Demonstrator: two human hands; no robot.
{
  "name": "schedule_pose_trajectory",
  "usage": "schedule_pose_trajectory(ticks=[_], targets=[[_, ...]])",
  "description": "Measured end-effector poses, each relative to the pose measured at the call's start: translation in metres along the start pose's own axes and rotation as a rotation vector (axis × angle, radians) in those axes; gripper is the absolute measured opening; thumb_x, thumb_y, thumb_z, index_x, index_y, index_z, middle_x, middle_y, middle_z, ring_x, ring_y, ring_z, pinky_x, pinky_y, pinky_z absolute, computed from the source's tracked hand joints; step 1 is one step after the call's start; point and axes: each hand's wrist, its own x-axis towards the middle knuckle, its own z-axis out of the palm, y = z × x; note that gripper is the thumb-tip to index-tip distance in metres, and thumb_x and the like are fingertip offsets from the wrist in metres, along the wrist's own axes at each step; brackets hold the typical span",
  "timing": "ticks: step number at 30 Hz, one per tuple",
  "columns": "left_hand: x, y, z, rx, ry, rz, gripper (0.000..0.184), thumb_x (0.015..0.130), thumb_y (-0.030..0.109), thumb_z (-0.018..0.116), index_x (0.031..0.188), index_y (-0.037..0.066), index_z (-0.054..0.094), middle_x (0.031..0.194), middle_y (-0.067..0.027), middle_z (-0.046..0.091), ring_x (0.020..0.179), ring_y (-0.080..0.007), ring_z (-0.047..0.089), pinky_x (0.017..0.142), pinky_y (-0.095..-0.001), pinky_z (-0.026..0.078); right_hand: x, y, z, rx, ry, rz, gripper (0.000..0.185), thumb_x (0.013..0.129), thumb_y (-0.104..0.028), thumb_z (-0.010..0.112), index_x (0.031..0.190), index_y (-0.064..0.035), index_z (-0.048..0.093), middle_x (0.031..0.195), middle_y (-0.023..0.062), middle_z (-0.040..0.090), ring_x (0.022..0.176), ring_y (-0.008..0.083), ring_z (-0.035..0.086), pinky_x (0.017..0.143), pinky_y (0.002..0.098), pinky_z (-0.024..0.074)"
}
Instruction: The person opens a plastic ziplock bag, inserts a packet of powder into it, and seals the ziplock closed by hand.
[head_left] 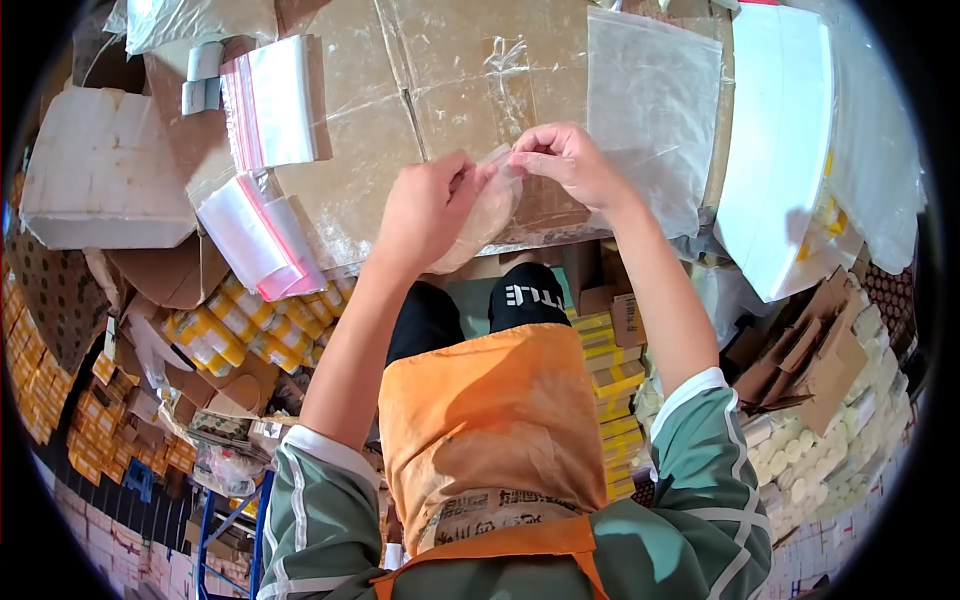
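Between my two hands hangs a small clear plastic bag, its top edge pinched near the front edge of the cardboard-covered table. My left hand is closed, with thumb and fingers on the bag's upper left part. At the bag's upper right corner, my right hand pinches the plastic between thumb and fingertips. The bag's lower part hangs over the table edge, and whether anything is inside I cannot tell. A large flat clear plastic bag lies to the right of my right hand.
Two stacks of zip bags with red strips, an upper stack and a lower stack, lie at the left. A white foam box stands far left, another white box at right. Yellow-taped packages sit below the table.
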Motion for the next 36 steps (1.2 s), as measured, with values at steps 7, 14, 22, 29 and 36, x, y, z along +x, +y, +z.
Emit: schedule_pose_trajectory(ticks=[7,14,22,29,36], targets=[[0.002,0.003,0.006,0.007,0.063,0.082,0.023,0.088,0.022,0.06,0.081,0.0,0.062,0.066,-0.019,0.06,0.059,-0.0347,0.058,0.054,-0.0398,0.043,-0.005,-0.003,0.003,-0.024,0.061,-0.021,0.01,0.085,-0.011,0.066,0.086,-0.0019,0.068,0.078,-0.0016,0.063,0.074,0.0047,0.054,0.07,0.0214,0.044],[0.003,0.017,0.016,0.05,0.109,0.071,0.023,0.083,0.024,0.064,0.078,0.002,0.063,0.08,-0.0148,0.062,0.07,-0.0347,0.061,0.06,-0.0414,0.047,-0.009,0.008,0.011,-0.045,0.161,-0.08,0.009,0.085,-0.009,0.064,0.084,-0.0013,0.067,0.075,-0.0029,0.06,0.07,0.0036,0.05,0.066,0.0209,0.0416],[0.013,0.014,0.013,-0.168,0.01,-0.102,0.022,0.08,0.023,0.065,0.083,0.001,0.065,0.077,-0.0173,0.065,0.07,-0.0315,0.064,0.063,-0.0374,0.049,-0.011,0.002,0.023,-0.075,0.2,-0.15,0.011,0.088,-0.009,0.061,0.079,-0.0035,0.059,0.073,-0.0055,0.053,0.069,0.002,0.046,0.063,0.0191,0.0379],[0.005,0.009,0.015,-0.321,0.029,-0.026,0.015,0.079,0.014,0.063,0.08,-0.001,0.064,0.073,-0.0163,0.064,0.066,-0.0305,0.062,0.061,-0.0364,0.047,-0.016,0.003,0.036,0.013,0.216,-0.133,0.01,0.09,-0.01,0.06,0.082,-0.0051,0.057,0.077,-0.0061,0.052,0.072,0.0017,0.045,0.065,0.0189,0.0379],[-0.012,0.01,0.014,-0.129,0.203,0.153,0.01,0.084,0.005,0.06,0.081,-0.004,0.058,0.073,-0.0146,0.058,0.065,-0.0263,0.057,0.061,-0.0333,0.045,-0.013,0.002,0.053,-0.048,0.261,-0.21,0.011,0.09,-0.009,0.061,0.081,-0.0047,0.056,0.075,-0.0052,0.051,0.069,0.002,0.044,0.063,0.0187,0.0372]])
